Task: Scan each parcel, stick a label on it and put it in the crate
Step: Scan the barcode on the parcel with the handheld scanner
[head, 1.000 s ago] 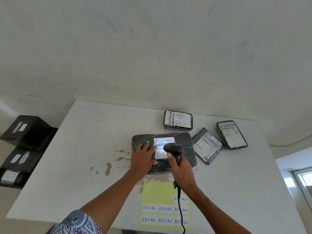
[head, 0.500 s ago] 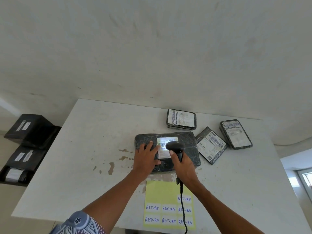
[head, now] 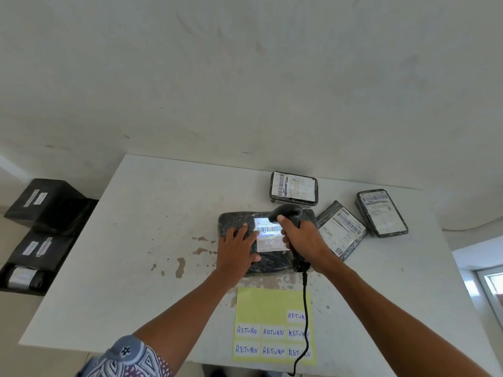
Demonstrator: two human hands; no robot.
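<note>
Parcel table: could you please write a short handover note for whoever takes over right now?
Left hand rests flat on the large parcel; right hand grips the scanner, its light on the shipping label.
Three small parcels wait on the table, far right; the RETURN label sheet lies at the near edge.
Black parcels sit left of the table, seemingly crated.
Left: label and crate this one, then the three.

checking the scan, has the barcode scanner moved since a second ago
Yes: the barcode scanner has shifted toward the far edge of the large black parcel under it.
</note>
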